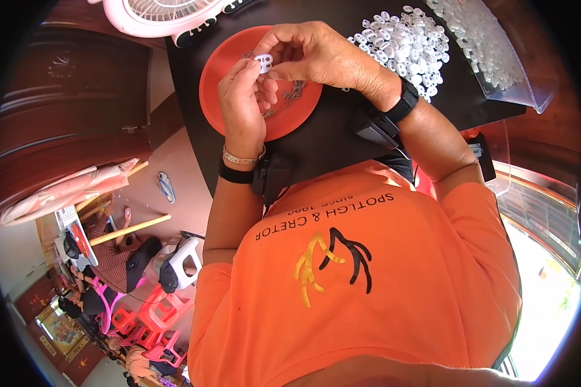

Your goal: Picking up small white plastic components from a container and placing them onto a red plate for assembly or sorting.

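While both hands meet above the orange plate [223, 64], a small white plastic piece [263, 62] sits pinched between the fingertips of the left hand [244, 97] and the right hand [316, 55], both clamped on it (raised close, probably to see it better). Beneath lie thin grey metal bits [295, 90] on the plate, kept within reach. Further right, a heap of white pieces [403, 42] spreads over the black table [329, 138], beside a clear bag [490, 45].

Bright daylight from the lower right, blown out there; sharp centre; fisheye bending and dark vignette at edges.
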A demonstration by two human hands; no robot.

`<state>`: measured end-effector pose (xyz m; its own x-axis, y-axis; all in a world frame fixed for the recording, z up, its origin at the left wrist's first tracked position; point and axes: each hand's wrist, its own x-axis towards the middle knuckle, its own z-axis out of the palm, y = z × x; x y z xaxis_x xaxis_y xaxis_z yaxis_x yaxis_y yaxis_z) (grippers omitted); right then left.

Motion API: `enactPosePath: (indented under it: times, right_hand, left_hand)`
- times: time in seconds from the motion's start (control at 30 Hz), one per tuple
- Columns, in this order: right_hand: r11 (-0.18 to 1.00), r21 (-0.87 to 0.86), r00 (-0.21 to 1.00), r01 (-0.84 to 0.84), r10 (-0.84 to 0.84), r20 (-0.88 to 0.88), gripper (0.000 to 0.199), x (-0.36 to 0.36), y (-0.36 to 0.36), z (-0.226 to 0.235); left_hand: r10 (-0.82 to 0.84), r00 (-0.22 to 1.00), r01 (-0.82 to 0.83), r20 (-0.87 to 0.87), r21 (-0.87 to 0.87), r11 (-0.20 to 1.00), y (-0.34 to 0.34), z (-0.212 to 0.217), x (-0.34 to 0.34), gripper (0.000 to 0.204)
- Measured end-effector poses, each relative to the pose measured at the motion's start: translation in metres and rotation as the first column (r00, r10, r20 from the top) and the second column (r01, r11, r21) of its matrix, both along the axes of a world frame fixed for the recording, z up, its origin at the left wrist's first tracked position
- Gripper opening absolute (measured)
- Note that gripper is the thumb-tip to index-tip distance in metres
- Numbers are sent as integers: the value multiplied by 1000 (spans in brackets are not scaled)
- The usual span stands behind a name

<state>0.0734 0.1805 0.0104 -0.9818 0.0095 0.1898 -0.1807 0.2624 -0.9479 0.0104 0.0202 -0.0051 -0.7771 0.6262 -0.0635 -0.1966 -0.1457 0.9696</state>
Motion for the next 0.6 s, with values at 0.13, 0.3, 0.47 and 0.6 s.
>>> enactPosePath:
  times: [0.13,0.3,0.47,0.6]
  right_hand:
    - [999,40,999,-12,11,37,25,0,-1,-1]
    - [924,332,953,191,-94,-288,29,-1,-8,-9]
    - [831,470,909,297,-95,-406,29,0,-12,-10]
    - [872,416,930,258,-107,-352,27,1,-12,-10]
  left_hand:
    - [-15,999,14,49,13,1000,2,0,0,20]
    - [24,1000,-24,-4,-16,1000,4,0,3,20]
    - [68,997,-67,-30,38,997,4,-2,4,23]
    - [50,996,-45,-72,63,997,4,-4,2,25]
